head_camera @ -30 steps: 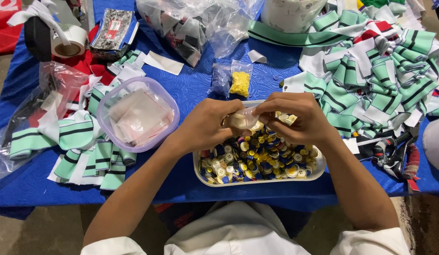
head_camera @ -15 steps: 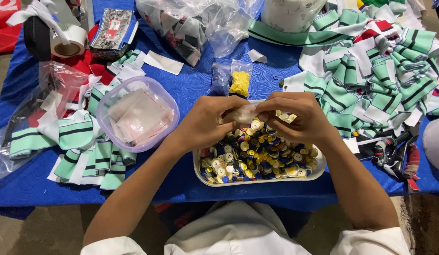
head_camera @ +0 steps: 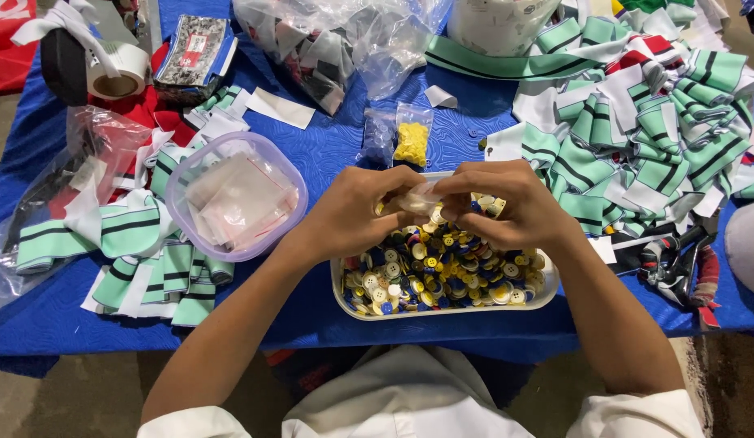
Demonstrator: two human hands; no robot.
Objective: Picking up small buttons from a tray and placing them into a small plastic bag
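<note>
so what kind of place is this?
Probably a garment-trim packing bench: both hands hold a small clear bag over a tray of mixed buttons, with striped fabric tabs heaped on a blue table.

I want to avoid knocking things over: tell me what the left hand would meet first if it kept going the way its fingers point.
The left hand points right, toward the right hand. It would meet the small clear bag pinched between them, then the right hand's fingers.
</note>
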